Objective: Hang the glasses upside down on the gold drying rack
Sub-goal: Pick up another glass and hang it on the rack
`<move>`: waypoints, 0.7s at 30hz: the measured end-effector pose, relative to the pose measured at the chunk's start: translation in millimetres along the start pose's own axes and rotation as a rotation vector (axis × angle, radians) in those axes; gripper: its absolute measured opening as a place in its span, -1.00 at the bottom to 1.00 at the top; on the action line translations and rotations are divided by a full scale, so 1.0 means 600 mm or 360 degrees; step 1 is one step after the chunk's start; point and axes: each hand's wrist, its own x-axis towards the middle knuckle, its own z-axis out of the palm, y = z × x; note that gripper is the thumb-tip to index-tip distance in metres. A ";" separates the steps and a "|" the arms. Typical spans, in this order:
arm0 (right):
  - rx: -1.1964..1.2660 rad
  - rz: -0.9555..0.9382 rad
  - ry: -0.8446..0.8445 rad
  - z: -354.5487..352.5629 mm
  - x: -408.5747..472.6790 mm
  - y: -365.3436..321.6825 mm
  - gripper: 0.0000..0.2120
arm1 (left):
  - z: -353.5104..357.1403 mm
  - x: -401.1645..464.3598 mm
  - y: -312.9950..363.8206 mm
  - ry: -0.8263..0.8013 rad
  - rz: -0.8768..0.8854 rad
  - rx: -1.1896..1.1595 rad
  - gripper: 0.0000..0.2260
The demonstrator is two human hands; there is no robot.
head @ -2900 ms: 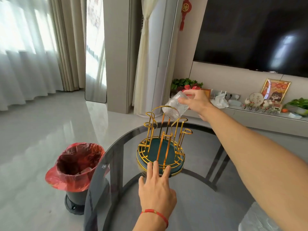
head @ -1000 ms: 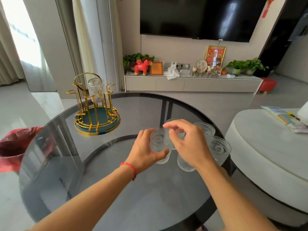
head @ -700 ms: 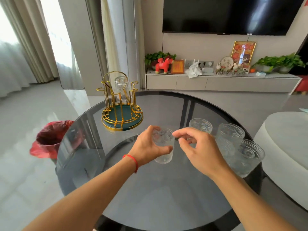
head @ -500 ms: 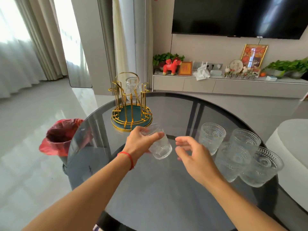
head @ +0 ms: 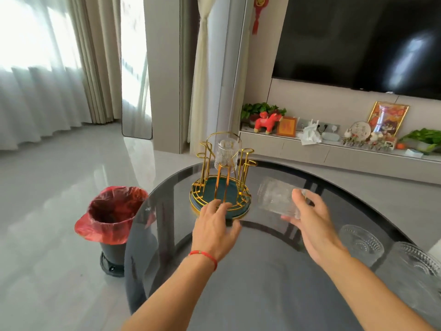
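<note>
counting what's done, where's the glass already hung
In the head view, the hung glass sits upside down on the gold rack, beyond the left hand.

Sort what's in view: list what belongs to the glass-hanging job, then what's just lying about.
Job:
gold drying rack
hung glass
glass in right hand
left hand at rack base
waiting glasses

Lying about:
red-lined bin
toy horse
television

The right hand [head: 310, 220] holds a glass [head: 276, 199] sideways beside the gold rack [head: 222, 180]; the left hand [head: 214, 225] touches the rack's base near the worktop's [head: 262, 283] far edge.
</note>
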 end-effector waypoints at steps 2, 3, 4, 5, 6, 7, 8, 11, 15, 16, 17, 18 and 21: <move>-0.0136 -0.0164 0.0104 0.009 0.034 -0.034 -0.45 | 0.016 0.003 -0.025 -0.0083 0.0070 0.0217 -0.54; -0.0184 -0.0236 0.0145 0.015 0.049 -0.052 -0.45 | 0.023 0.002 -0.030 -0.0093 0.0080 0.0280 -0.54; -0.0226 -0.0306 0.0177 0.024 0.064 -0.071 -0.45 | 0.027 0.005 -0.034 -0.0072 0.0107 0.0329 -0.56; -0.0264 -0.0373 0.0187 0.038 0.081 -0.089 -0.44 | 0.031 0.008 -0.040 -0.0029 0.0139 0.0364 -0.59; -0.0299 -0.0433 0.0174 0.054 0.100 -0.107 -0.44 | 0.034 0.011 -0.046 0.0014 0.0166 0.0386 -0.60; -0.0324 -0.0479 0.0142 0.070 0.117 -0.124 -0.43 | 0.035 0.013 -0.051 0.0038 0.0184 0.0385 -0.62; -0.0349 -0.0515 0.0101 0.087 0.133 -0.140 -0.42 | 0.036 0.014 -0.054 0.0030 0.0185 0.0366 -0.62; -0.0438 -0.0614 0.0007 0.150 0.182 -0.185 -0.41 | 0.041 0.016 -0.066 0.0028 0.0188 0.0288 -0.65; -0.0500 -0.0668 -0.0132 0.234 0.228 -0.228 -0.51 | 0.040 0.017 -0.064 0.0068 0.0211 0.0287 -0.69; -0.0541 -0.0677 -0.0204 0.256 0.237 -0.233 -0.54 | 0.040 0.019 -0.063 0.0077 0.0212 0.0299 -0.71; -0.0600 -0.0682 -0.0269 0.276 0.242 -0.236 -0.55 | 0.039 0.020 -0.062 0.0093 0.0222 0.0310 -0.72; -0.0676 -0.0687 -0.0332 0.294 0.244 -0.236 -0.53 | 0.039 0.019 -0.060 0.0113 0.0232 0.0318 -0.73; -0.0970 -0.0749 -0.0502 0.338 0.240 -0.230 -0.42 | 0.040 0.020 -0.057 0.0153 0.0244 0.0356 -0.74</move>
